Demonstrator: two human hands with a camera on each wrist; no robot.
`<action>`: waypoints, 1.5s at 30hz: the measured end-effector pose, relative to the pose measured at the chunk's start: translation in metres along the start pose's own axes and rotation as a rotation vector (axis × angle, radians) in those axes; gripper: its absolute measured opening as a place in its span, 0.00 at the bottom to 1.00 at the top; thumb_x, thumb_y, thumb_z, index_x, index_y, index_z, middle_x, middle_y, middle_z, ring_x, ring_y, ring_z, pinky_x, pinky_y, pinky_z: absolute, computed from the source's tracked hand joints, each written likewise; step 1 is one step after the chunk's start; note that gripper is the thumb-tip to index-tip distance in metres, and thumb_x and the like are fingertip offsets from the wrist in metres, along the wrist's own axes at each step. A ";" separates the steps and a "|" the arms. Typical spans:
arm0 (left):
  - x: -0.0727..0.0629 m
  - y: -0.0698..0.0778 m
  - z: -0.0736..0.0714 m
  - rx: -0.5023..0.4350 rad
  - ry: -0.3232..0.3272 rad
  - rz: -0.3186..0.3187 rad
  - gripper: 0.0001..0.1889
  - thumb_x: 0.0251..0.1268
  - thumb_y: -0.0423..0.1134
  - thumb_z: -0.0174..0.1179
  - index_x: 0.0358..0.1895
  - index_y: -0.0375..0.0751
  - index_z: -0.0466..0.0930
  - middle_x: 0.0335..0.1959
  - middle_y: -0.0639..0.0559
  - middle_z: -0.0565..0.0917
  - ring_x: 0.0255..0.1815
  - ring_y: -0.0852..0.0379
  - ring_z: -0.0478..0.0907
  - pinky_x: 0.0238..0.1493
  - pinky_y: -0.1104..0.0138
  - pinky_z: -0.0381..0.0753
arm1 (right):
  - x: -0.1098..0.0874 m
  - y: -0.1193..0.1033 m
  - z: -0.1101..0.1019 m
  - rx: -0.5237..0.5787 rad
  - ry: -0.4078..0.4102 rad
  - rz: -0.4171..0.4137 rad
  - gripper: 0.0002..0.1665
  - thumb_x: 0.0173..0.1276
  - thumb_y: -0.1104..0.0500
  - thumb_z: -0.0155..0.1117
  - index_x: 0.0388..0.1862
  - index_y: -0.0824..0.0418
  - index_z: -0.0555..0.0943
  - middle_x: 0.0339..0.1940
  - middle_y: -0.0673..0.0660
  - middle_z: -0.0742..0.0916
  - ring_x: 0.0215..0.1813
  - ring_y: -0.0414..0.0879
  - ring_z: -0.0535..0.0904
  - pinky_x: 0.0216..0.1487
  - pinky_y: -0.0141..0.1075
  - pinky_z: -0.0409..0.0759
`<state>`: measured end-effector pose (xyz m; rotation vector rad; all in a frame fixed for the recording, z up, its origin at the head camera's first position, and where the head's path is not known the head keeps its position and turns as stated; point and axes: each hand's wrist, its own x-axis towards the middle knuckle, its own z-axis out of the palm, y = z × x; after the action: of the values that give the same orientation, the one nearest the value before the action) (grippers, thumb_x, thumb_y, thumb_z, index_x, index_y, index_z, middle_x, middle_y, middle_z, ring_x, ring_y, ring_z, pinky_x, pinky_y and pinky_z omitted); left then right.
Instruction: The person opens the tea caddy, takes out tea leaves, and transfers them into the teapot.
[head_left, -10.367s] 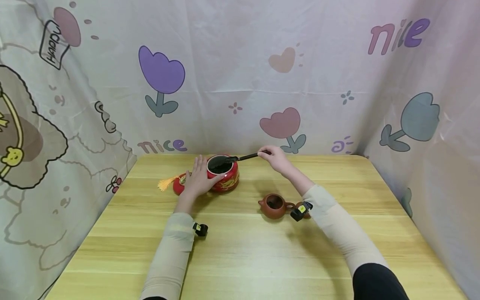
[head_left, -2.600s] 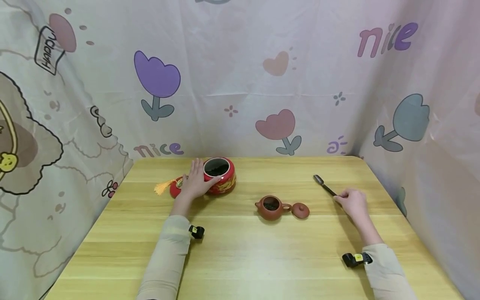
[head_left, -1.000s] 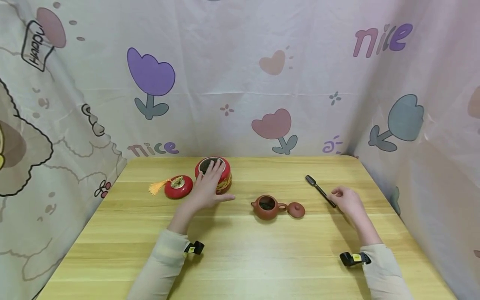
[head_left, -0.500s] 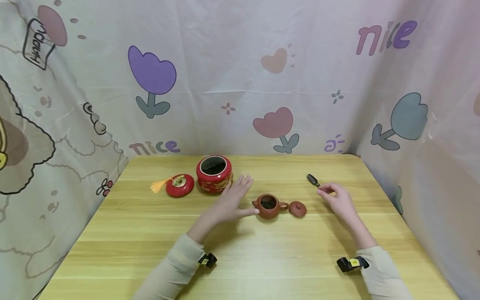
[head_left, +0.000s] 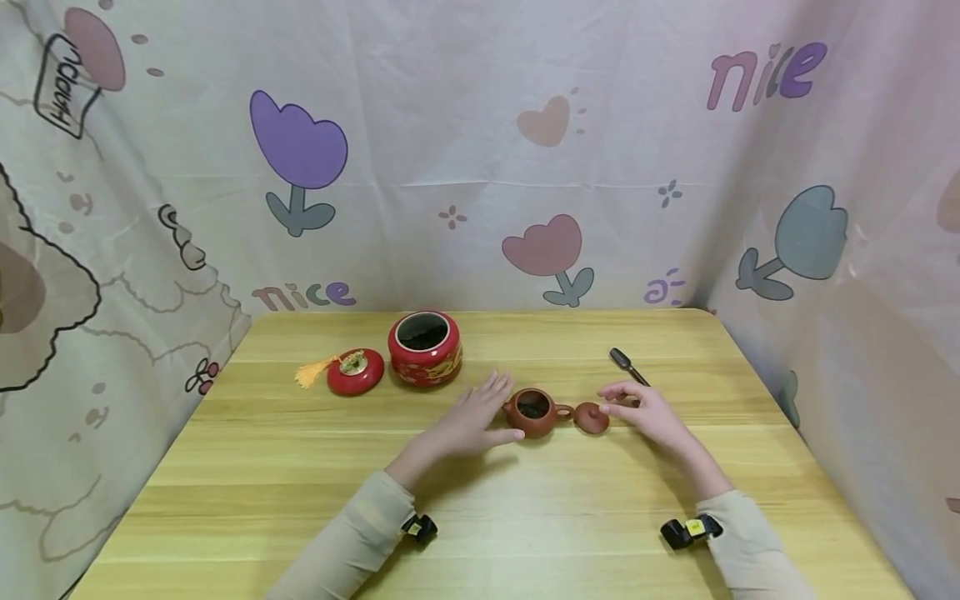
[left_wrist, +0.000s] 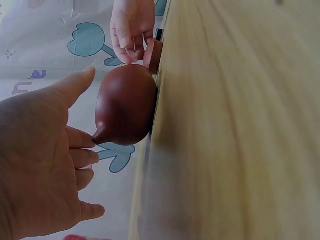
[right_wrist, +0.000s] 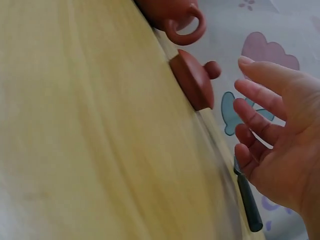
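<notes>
A brown clay teapot (head_left: 534,427) stands uncovered on the table, dark tea leaves inside. Its spout points towards my left hand (head_left: 467,423), which is spread beside the pot with the thumb forward. In the left wrist view the fingertips are right at the spout of the teapot (left_wrist: 125,100). The small teapot lid (head_left: 592,419) lies just past the handle, knob up. Over it hovers my right hand (head_left: 643,414), fingers loosely bent, thumb and forefinger apart. In the right wrist view a gap shows between those fingers and the lid's knob (right_wrist: 212,70).
Behind the right hand lies a dark tea scoop (head_left: 621,360), its handle partly hidden. A red jar (head_left: 426,365) with dark leaves stands uncovered at the back left. Beside it rests its red lid (head_left: 356,381) with a yellow tassel (head_left: 311,372). A printed curtain rises behind the table.
Earlier the right hand worked the scoop in the jar, then laid it down at the right and moved left to the teapot lid. The left hand left the jar for the teapot's spout.
</notes>
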<state>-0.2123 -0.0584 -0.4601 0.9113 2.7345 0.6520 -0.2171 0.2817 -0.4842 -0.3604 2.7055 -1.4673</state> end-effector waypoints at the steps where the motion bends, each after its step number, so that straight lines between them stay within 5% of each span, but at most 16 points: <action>1: 0.000 0.000 0.000 0.000 -0.007 0.001 0.47 0.67 0.66 0.50 0.79 0.43 0.43 0.81 0.45 0.44 0.82 0.47 0.37 0.77 0.41 0.45 | 0.000 0.001 0.002 0.005 -0.014 -0.009 0.20 0.63 0.53 0.70 0.52 0.60 0.82 0.51 0.61 0.86 0.45 0.37 0.79 0.48 0.29 0.76; 12: 0.007 -0.002 -0.003 0.009 -0.067 0.011 0.42 0.71 0.63 0.47 0.79 0.44 0.47 0.81 0.46 0.47 0.82 0.45 0.39 0.78 0.41 0.43 | 0.002 0.000 0.010 0.044 -0.096 -0.056 0.14 0.61 0.60 0.70 0.45 0.62 0.85 0.45 0.61 0.85 0.43 0.35 0.79 0.49 0.28 0.77; 33: 0.013 0.003 -0.004 0.023 -0.090 0.009 0.42 0.71 0.62 0.48 0.78 0.40 0.49 0.80 0.44 0.49 0.82 0.46 0.39 0.78 0.41 0.46 | 0.000 -0.010 0.008 -0.141 -0.026 -0.120 0.08 0.60 0.56 0.72 0.39 0.52 0.86 0.44 0.53 0.86 0.48 0.45 0.79 0.49 0.38 0.76; 45: 0.014 0.003 -0.002 0.022 -0.076 0.016 0.42 0.71 0.62 0.48 0.78 0.40 0.48 0.80 0.43 0.49 0.82 0.46 0.40 0.77 0.40 0.46 | 0.010 -0.033 -0.010 -0.185 0.024 -0.198 0.07 0.60 0.58 0.72 0.39 0.54 0.86 0.42 0.54 0.85 0.47 0.55 0.76 0.40 0.32 0.71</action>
<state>-0.2228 -0.0481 -0.4575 0.9436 2.6757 0.5786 -0.2219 0.2701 -0.4504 -0.6404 2.9059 -1.2704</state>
